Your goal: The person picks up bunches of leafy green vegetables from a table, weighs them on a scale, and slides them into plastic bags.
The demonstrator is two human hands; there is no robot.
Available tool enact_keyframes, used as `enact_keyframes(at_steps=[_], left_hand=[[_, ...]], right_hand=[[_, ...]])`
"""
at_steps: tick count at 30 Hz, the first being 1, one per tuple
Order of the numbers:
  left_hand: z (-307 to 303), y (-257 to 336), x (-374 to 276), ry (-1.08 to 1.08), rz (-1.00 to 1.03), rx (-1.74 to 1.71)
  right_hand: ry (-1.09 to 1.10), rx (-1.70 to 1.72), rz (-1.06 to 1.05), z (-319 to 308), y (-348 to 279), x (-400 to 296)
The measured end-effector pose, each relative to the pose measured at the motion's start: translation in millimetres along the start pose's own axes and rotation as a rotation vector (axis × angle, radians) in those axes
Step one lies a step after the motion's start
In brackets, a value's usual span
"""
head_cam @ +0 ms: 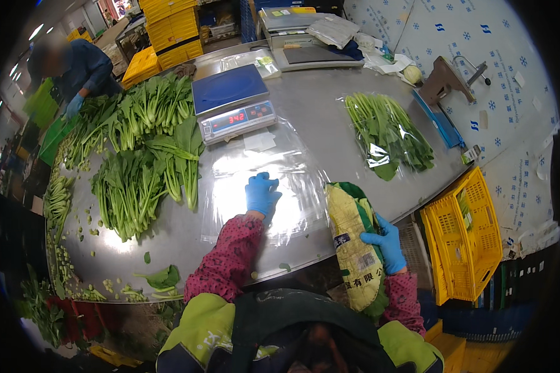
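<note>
My left hand [262, 193], in a blue glove, rests with half-curled fingers on a stack of clear plastic bags [226, 205]. Whether it pinches the film I cannot tell. At the table's front edge, my right hand [389, 246], also gloved in blue, grips a yellow and green printed bag [354, 233]. Green leaf shows at that bag's lower end; its contents are otherwise hidden. Beyond the clear bags sits a digital scale [235, 107] with a lit display and a bare blue pan. A clear-bagged bunch of leafy greens [389, 133] lies to the right.
Loose leafy greens [128, 191] are heaped on the left of the steel table [303, 88]. A bag-neck tape sealer [448, 84] stands at the right edge, above yellow crates [466, 238]. Another scale [317, 56] is at the back. Far left, a person [84, 70] reaches toward the greens.
</note>
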State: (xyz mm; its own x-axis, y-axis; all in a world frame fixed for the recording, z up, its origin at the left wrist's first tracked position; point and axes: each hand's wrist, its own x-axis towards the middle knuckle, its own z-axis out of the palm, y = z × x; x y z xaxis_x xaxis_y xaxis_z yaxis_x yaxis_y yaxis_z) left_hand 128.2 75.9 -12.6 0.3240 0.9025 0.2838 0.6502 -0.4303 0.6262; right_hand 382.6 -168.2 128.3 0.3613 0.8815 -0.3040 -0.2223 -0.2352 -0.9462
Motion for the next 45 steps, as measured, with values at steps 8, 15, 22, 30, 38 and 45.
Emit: enact_keyframes(at_steps=[8, 15, 22, 30, 38, 45], left_hand=[[18.0, 5.2, -14.8, -0.052, 0.048, -0.076], [15.3, -34.7, 1.5, -0.084, -0.193, -0.264], [18.4, 21.3, -16.0, -0.083, 0.095, -0.259], [28.8, 11.8, -11.2, -0.180, -0.028, -0.125], [39.5, 37.7, -15.6, -0.182, 0.108, 0.215], [10.2, 46.0, 4.0, -0.126, -0.226, -0.600]], right_hand=[[-0.134, -0.001, -0.005, 7.7, 27.3, 8.9], [-0.259, 0.045, -0.020, 36.3, 32.3, 22.4], [-0.177, 0.011, 0.002, 12.4, 43.6, 15.5], [-0.234, 0.090, -0.012, 12.0, 37.0, 13.7], [-0.197, 0.095, 0.002, 7.5, 59.8, 27.7], [-0.214, 0.131, 0.008, 9.9, 57.4, 29.8]])
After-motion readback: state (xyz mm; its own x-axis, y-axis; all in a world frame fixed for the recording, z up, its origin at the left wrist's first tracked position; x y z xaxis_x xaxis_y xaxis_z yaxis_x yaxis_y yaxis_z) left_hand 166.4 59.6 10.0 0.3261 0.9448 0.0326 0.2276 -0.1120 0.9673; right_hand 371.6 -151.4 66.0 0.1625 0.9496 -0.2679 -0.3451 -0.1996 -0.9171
